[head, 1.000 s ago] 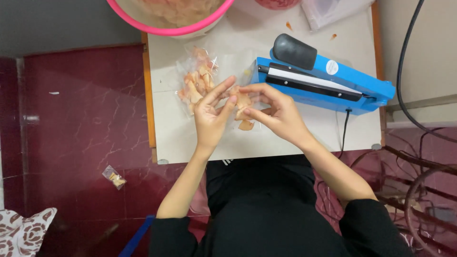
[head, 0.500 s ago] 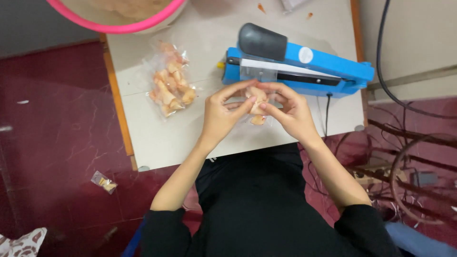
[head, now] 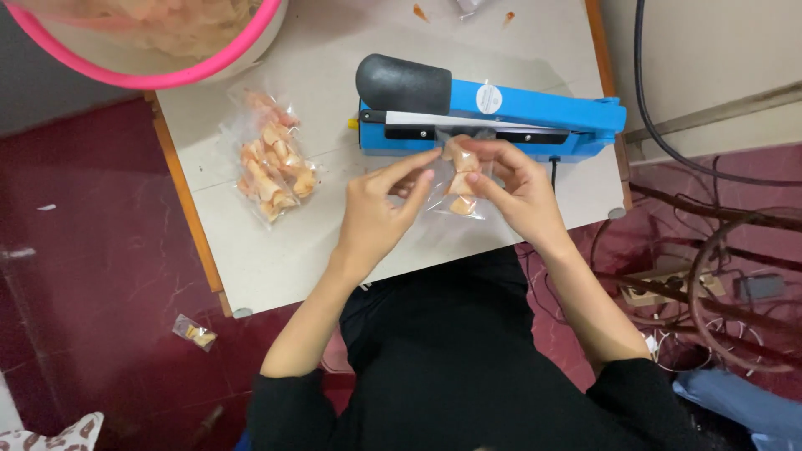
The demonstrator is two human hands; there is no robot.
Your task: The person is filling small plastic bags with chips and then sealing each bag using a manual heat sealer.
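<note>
Dark red floor tiles surround a pale table (head: 276, 250) with a wooden edge, seen from straight above. Over its near side, the left hand (head: 376, 213) and the right hand (head: 522, 192) meet on a small clear bag (head: 458, 185) of orange-pink snack pieces. Both hands pinch the bag's upper part between thumb and fingers, the left from one side and the right from the other, holding it just above the table. The bag's top edge lies at the sealing bar of a blue heat sealer (head: 501, 117) with a black handle, which stands on the table just beyond the hands. Left of the hands, well apart, a pile of filled snack bags (head: 269, 163) lies flat on the table. At the far left corner sits a pink-rimmed bowl (head: 167, 77) holding more of the snack. One small packet (head: 194, 332) lies on the floor.
</note>
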